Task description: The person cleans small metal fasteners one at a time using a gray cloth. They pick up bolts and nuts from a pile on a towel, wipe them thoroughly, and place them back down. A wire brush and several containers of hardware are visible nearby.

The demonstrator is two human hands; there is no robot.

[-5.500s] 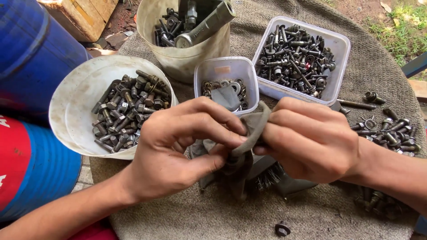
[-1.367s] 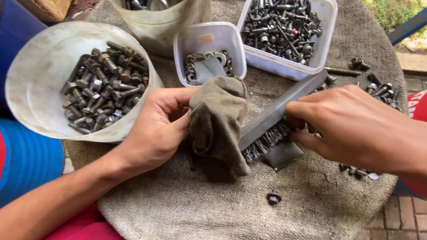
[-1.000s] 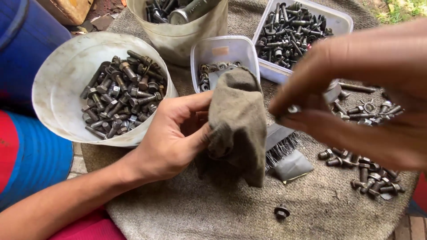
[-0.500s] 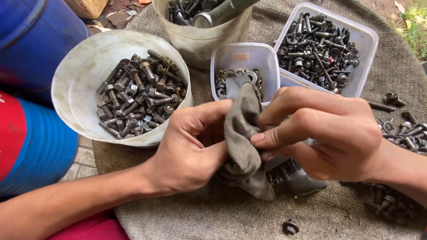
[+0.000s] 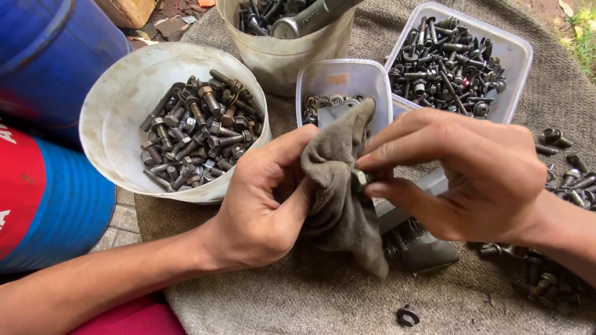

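Over burlap point(image 5: 298, 298), left hand point(image 5: 261, 198) grips grimy rag point(image 5: 338, 192); right hand point(image 5: 459, 174) pinches bolt point(image 5: 360, 178).

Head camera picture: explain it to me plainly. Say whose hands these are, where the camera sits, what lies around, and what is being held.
There is no machine here: a person works with two bare hands, and the single camera is worn on their head, looking down at a cloth-covered surface.

The left hand grips a grey-brown rag. The right hand pinches a small metal part, probably a bolt, against that rag.

Behind the hands stand a white bowl of bolts, a small clear tub with washers and small parts, a larger clear tub of dark bolts, and a beige bucket with bigger pieces. A wire brush lies under the right hand. Loose bolts lie at the right, and one nut lies near the front edge. Blue barrels stand at the left.
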